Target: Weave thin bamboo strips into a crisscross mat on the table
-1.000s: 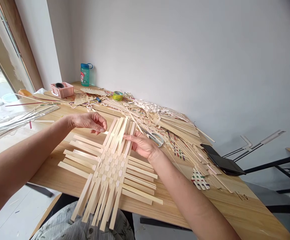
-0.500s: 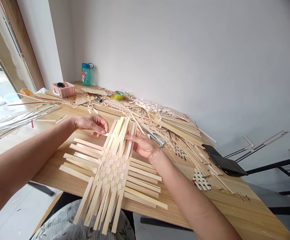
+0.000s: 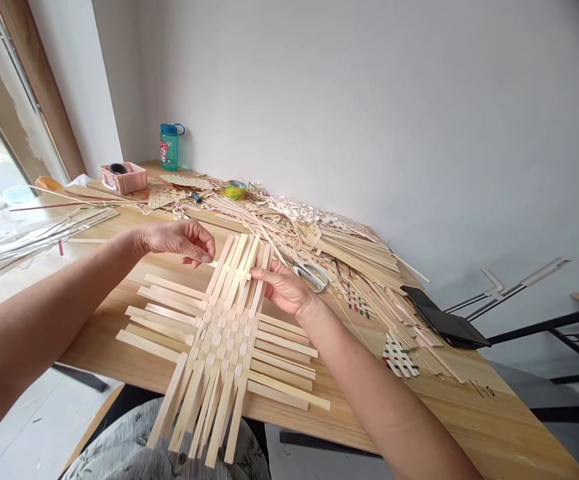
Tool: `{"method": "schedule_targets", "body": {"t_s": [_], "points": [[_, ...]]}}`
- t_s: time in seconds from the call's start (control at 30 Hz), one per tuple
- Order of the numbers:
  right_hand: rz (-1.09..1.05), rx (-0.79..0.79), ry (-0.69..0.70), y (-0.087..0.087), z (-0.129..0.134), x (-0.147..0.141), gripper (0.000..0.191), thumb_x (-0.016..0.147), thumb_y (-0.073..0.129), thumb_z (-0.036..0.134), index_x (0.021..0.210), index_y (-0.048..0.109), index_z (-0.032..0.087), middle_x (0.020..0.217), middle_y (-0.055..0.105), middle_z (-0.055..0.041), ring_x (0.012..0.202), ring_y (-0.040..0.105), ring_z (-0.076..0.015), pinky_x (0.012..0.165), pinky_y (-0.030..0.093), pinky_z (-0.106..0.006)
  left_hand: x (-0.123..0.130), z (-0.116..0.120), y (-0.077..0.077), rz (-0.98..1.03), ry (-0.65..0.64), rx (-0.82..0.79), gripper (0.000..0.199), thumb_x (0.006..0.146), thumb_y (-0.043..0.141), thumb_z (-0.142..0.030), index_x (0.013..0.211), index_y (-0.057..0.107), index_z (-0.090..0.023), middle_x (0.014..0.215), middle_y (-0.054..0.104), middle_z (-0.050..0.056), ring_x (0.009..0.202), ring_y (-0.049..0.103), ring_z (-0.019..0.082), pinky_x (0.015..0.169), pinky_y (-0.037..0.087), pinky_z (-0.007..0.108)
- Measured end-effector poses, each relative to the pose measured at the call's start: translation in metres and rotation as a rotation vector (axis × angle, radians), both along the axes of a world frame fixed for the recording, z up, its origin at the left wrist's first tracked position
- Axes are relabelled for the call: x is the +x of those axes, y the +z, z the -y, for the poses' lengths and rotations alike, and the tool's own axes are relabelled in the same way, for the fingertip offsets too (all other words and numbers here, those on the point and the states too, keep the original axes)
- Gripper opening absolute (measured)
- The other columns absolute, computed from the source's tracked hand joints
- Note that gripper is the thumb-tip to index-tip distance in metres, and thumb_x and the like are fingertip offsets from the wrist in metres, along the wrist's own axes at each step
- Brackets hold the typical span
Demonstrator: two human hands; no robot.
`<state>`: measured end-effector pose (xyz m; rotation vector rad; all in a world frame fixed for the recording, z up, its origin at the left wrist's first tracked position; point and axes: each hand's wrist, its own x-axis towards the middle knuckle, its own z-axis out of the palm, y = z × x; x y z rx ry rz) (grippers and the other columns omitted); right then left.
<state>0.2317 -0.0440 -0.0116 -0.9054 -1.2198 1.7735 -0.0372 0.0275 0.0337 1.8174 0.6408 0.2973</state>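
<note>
A mat of pale bamboo strips lies in front of me, checker-woven in the middle, with loose ends sticking out on all sides. Its near ends reach past the table edge above my lap. Left of the far ends, my left hand is closed, thumb and forefinger pinching the end of a thin crosswise strip that runs between the lengthwise ones. On the right side, my right hand grips the same weave, its thumb on top by the strip's other end and its fingers partly hidden underneath.
Scissors lie just beyond my right hand. Loose strips and scraps cover the back and right of the wooden table. A pink basket, a teal bottle, yellow tape and a black folder-like object stand farther off.
My left hand has lifted slightly away from me with the strip's end. The crosswise strip now shows more clearly across the lengthwise strips. My right hand stays on the weave.
</note>
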Motion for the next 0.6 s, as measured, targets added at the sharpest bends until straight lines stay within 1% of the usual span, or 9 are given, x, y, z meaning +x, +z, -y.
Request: {"method": "schedule_targets", "body": {"t_s": [0.13, 0.27, 0.4, 0.5, 0.6], "points": [[0.01, -0.016, 0.011, 0.0008, 0.0002, 0.0001, 0.04, 0.056, 0.091, 0.037, 0.089, 0.076, 0.021, 0.087, 0.078, -0.0029, 0.081, 0.073, -0.0206, 0.081, 0.057, -0.036, -0.0072, -0.0024, 0.0033, -0.027, -0.002, 0.053, 0.028, 0.081, 0.077, -0.036, 0.084, 0.071, -0.009, 0.062, 0.065, 0.004, 0.055, 0.055, 0.009, 0.051, 0.046, 0.019], [-0.022, -0.035, -0.008, -0.0006, -0.0013, 0.0009, 0.043, 0.052, 0.093, 0.036, 0.088, 0.075, 0.02, 0.084, 0.079, -0.0024, 0.076, 0.073, -0.0201, 0.078, 0.058, -0.035, -0.0115, -0.0068, 0.0007, -0.042, 0.011, 0.082, 0.028, 0.082, 0.076, -0.036, 0.083, 0.07, -0.009, 0.062, 0.065, 0.004, 0.053, 0.054, 0.008, 0.051, 0.045, 0.018], [-0.024, -0.051, -0.017, -0.0023, -0.0037, 0.0023, 0.046, 0.051, 0.094, 0.038, 0.089, 0.075, 0.02, 0.083, 0.079, -0.0026, 0.075, 0.074, -0.0211, 0.076, 0.058, -0.036, -0.0105, -0.0074, 0.0003, -0.037, 0.003, 0.114, 0.025, 0.083, 0.074, -0.034, 0.084, 0.07, -0.01, 0.062, 0.065, 0.003, 0.053, 0.053, 0.008, 0.051, 0.046, 0.018], [-0.025, -0.052, -0.014, -0.0019, -0.0044, 0.0028, 0.043, 0.05, 0.094, 0.037, 0.086, 0.075, 0.021, 0.083, 0.078, -0.0017, 0.074, 0.073, -0.0199, 0.076, 0.059, -0.035, -0.0092, -0.006, 0.0027, -0.059, 0.009, 0.15, 0.023, 0.083, 0.074, -0.034, 0.084, 0.071, -0.011, 0.063, 0.065, 0.003, 0.053, 0.054, 0.008, 0.051, 0.045, 0.018], [-0.017, -0.043, -0.024, -0.0012, -0.0046, 0.0031, 0.04, 0.051, 0.093, 0.034, 0.085, 0.075, 0.021, 0.082, 0.078, -0.0013, 0.074, 0.072, -0.0186, 0.075, 0.058, -0.033, -0.0091, -0.0051, 0.0049, -0.106, 0.012, 0.189, 0.024, 0.084, 0.073, -0.035, 0.085, 0.071, -0.011, 0.063, 0.065, 0.003, 0.053, 0.055, 0.009, 0.051, 0.045, 0.018]]}}
